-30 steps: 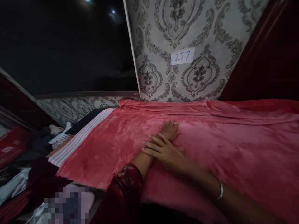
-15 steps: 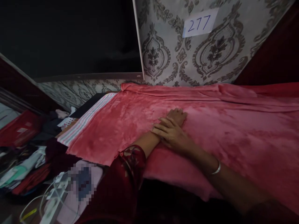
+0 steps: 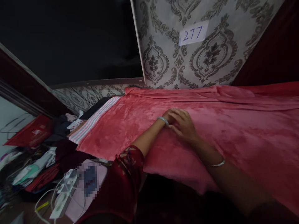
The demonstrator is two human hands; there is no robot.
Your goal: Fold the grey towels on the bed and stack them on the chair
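Observation:
Over the pink-red plush blanket, my two hands are together. My left hand reaches in from the lower left, and its fingers are mostly hidden beneath the right. A pale, textured bracelet circles the left wrist. My right hand lies across the back of the left hand, fingers curled over the far side and thumb on the near side by the bracelet. Round the right forearm sits a silvery bangle. Whether the hands press on the blanket cannot be made out.
A dark television screen hangs behind on the left. A paper marked 277 is stuck to the patterned wall. At the left lie piled clothes, a red bag and a white power strip with cables. Blanket folds run along the wall.
My right hand has shifted from the left wrist and forearm onto the left hand. The bracelet on the left wrist now shows. The camera view has shifted slightly.

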